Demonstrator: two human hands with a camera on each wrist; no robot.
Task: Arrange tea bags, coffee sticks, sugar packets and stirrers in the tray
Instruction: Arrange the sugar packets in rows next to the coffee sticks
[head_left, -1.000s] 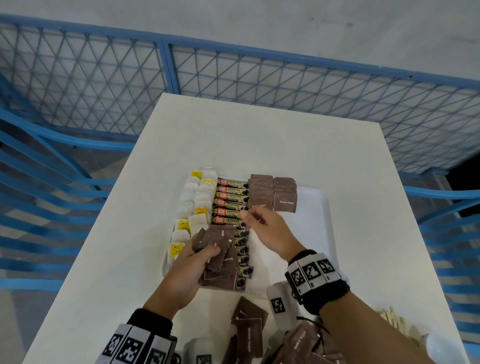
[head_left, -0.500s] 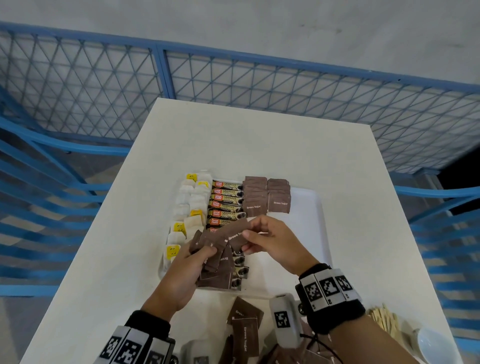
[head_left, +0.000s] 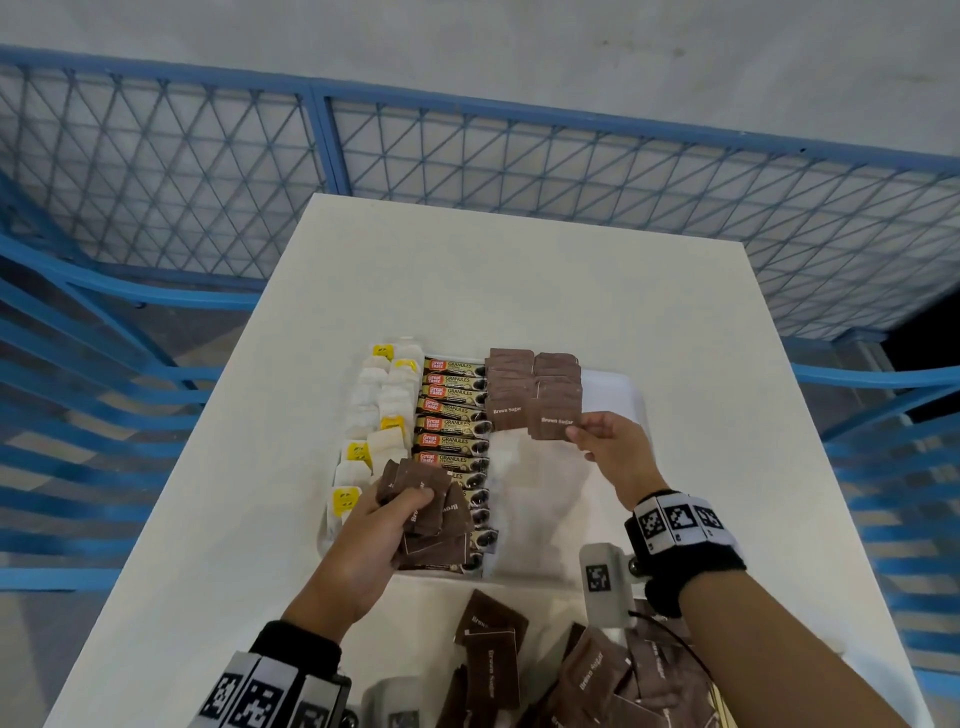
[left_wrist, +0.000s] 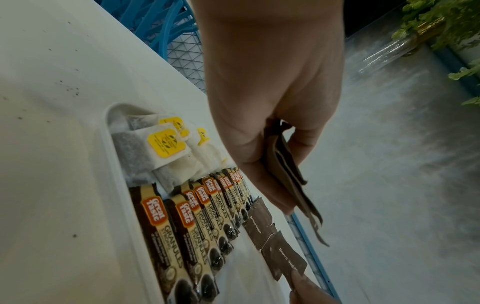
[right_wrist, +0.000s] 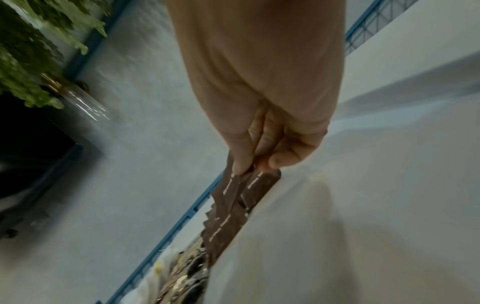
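Half a second back my right hand (head_left: 615, 447) was at the fan of packets in my left, pinching one free; now it is out over the tray (head_left: 634, 395), setting that sugar packet (head_left: 556, 421) at the near end of the right-hand brown row (head_left: 557, 382).

Right hand — thumb and forefinger pinched on the packet's lower right corner, other fingers curled loosely behind. From the right wrist view the packet hangs edge-on just beyond my fingertips (right_wrist: 240, 167), touching the row beneath them.

Left hand (head_left: 374, 540) — curled round a loose fan of sugar packets (head_left: 431, 506), thumb across the top, held above the coffee sticks (head_left: 452, 426). Tea bags (head_left: 382, 415) lie just beyond my left knuckles. More loose packets (head_left: 491, 660) sit on the table (head_left: 208, 519) below both wrists.

Risks, as I judge them:
- A corner pinch gives little control; released tilted, the packet could skew across the row or slide off its overlap.
- My fingertips are close to the laid packets — a careless withdrawal could drag the neighbours out of line.
- The left fan is splayed and loosely held; an outer packet could slip down onto the coffee sticks.

Stirrers: I cannot find them in these views.
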